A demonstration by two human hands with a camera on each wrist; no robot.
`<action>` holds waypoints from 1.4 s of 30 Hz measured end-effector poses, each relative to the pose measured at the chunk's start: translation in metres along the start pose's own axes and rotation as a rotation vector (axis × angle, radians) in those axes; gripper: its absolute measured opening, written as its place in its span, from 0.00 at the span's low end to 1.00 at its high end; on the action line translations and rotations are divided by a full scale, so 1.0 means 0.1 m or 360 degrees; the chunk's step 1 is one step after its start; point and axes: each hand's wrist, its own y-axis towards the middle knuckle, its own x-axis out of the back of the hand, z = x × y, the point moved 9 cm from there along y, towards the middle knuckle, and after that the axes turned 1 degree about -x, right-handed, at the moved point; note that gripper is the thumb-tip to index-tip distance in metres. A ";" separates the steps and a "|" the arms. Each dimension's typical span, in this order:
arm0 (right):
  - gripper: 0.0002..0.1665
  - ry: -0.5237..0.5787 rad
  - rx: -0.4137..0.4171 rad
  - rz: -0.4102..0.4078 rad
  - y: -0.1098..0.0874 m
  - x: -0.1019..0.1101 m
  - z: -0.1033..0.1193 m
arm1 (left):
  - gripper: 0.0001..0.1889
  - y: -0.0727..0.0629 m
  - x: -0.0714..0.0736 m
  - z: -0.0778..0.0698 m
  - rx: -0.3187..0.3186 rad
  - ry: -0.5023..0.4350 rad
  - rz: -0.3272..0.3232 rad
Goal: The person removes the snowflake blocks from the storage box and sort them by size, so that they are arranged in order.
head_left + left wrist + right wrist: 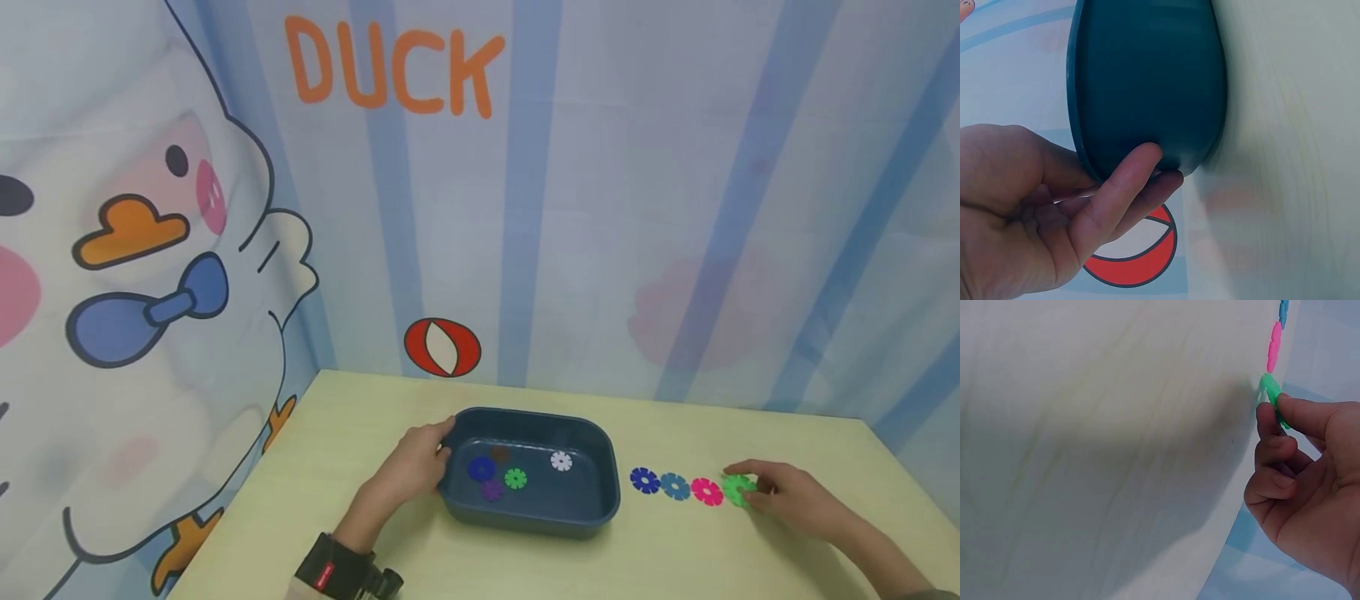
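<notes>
My left hand (pixel 412 463) grips the left end of a dark blue plastic basin (pixel 528 521), thumb at the rim and fingers against the outer wall, as the left wrist view shows. Inside the basin lie several snowflake discs, among them a white one (pixel 561 461), a green one (pixel 515 478) and a purple one (pixel 492 490). To the right, my right hand (pixel 798 498) pinches a light green snowflake disc (pixel 738 490) between thumb and index finger. That disc is at the right end of a row, beside a pink disc (pixel 707 492); in the right wrist view it is tilted.
A light blue disc (pixel 676 487) and a dark blue disc (pixel 645 480) continue the row toward the basin. Everything stands on a pale yellow table (pixel 360 400). Behind it hangs a printed curtain (pixel 600 208), with a duck picture on the left side.
</notes>
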 end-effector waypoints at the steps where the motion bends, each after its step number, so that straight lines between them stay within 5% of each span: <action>1: 0.23 0.0000 -0.0004 0.0009 0.00 -0.01 -0.01 | 0.29 0.00 0.00 0.00 0.0004 0.0002 0.0000; 19: 0.24 -0.0203 -0.0170 -0.0065 -0.02 0.01 0.04 | 0.29 0.01 -0.02 0.02 0.0023 0.0002 0.0006; 30: 0.25 0.0003 0.0104 -0.0075 0.18 -0.04 0.77 | 0.28 0.00 0.01 0.00 -0.0031 0.0022 -0.0025; 42: 0.20 -0.0052 0.0396 -0.0171 0.47 -0.21 1.56 | 0.28 0.00 0.00 -0.02 -0.0042 0.0018 -0.0030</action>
